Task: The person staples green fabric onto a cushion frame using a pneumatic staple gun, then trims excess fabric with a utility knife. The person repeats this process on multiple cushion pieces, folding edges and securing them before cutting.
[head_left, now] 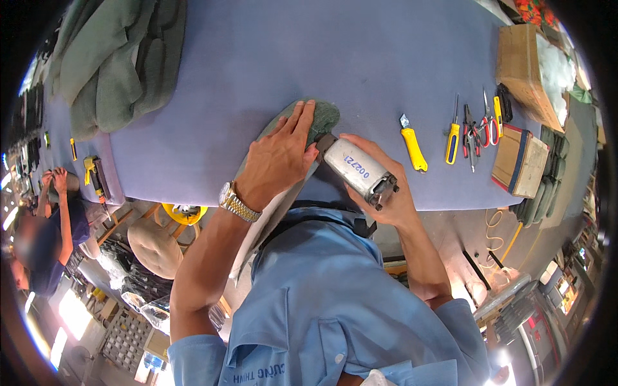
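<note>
My left hand (281,156) lies flat, fingers apart, on a grey-green fabric-covered pad (325,116) that rests tilted against the front edge of the purple table (270,58). A metal watch sits on that wrist. My right hand (386,193) grips a silver pneumatic stapler (358,170), whose nose touches the pad's edge just right of my left fingers. The pad's lower part is hidden behind my left forearm.
A yellow utility knife (412,145), a yellow-handled screwdriver (453,138), pliers and red scissors (479,132) lie to the right. A wooden box (520,162) and a cardboard box (523,64) stand beyond. Green fabric (116,58) is piled far left. Another person (48,238) works at the left.
</note>
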Demonstrator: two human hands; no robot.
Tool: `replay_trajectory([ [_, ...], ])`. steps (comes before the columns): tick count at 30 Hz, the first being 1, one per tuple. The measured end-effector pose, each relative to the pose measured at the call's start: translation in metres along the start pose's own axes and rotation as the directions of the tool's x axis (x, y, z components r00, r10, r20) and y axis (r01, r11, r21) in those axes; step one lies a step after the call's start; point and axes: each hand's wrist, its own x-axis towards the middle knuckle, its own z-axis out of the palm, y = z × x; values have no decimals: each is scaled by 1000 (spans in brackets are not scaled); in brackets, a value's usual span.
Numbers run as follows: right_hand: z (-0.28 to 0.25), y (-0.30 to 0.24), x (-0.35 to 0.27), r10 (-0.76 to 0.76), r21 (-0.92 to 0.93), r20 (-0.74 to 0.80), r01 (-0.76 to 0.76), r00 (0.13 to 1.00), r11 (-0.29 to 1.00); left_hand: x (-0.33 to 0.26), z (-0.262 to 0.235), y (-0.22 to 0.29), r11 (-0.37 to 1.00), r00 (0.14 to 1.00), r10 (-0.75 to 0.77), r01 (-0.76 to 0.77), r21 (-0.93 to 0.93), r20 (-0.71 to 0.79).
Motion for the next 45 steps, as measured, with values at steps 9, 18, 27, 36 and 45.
replay_trajectory([
  [9, 1, -17, 11, 174, 5, 39, -174, 984, 985, -1, 6, -7, 999, 998, 51, -51, -10, -42],
  [18, 9, -27, 21, 378, -78, 62, -373, 924, 924, 5, -6, -5, 993, 993, -22, 35, -109, 116],
  [27, 20, -17, 35, 172, -117, 3, -171, 985, 978, 11, -21, -18, 984, 995, -15, 32, -173, 99],
  [36, 23, -5, 13, 59, -34, 3, -59, 998, 998, 9, -20, -16, 992, 994, 7, 7, -124, 112],
  [45, 18, -14, 14, 205, 31, 8, -205, 979, 978, 4, 4, -12, 994, 999, 49, -48, -94, 12],
])
